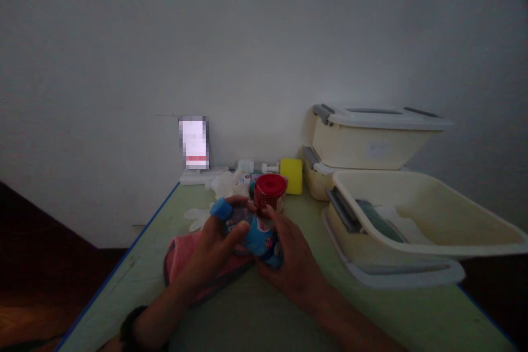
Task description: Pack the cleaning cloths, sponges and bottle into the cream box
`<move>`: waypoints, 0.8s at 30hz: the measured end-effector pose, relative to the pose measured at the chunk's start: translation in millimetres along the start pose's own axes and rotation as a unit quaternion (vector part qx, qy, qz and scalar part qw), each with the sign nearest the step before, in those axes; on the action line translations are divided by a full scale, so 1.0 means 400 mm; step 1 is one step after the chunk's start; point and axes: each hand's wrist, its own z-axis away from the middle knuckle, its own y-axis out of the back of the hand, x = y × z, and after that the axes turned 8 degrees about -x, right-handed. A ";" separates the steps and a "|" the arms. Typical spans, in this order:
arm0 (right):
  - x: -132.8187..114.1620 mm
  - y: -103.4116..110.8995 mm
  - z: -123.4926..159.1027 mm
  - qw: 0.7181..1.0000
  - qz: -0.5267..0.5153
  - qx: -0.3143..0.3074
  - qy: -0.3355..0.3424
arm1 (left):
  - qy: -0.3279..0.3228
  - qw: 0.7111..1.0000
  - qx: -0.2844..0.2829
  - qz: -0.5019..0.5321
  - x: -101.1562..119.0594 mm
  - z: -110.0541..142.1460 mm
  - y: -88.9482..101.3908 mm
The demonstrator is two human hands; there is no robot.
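Both my hands are closed round a small blue toy figure (259, 239) above the middle of a pale green table (264, 313). My left hand (216, 245) grips its left side; a blue cap-like part (221, 208) sticks up by my index finger. My right hand (289, 261) wraps the toy's right side from below. A pink cloth (181, 256) lies on the table under my left hand. Just behind the toy stands a red-topped container (270, 191).
Cream plastic bins stand at the right: an open one (416, 220) resting on a lid, and two stacked closed ones (371, 143) behind. A yellow block (291, 176), small bottles, a white glove (198, 217) and a small propped card (193, 143) sit by the wall.
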 end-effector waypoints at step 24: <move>-0.028 0.002 0.011 0.991 -0.011 -0.095 -0.097 | 0.103 0.909 0.246 0.319 0.015 -0.047 0.026</move>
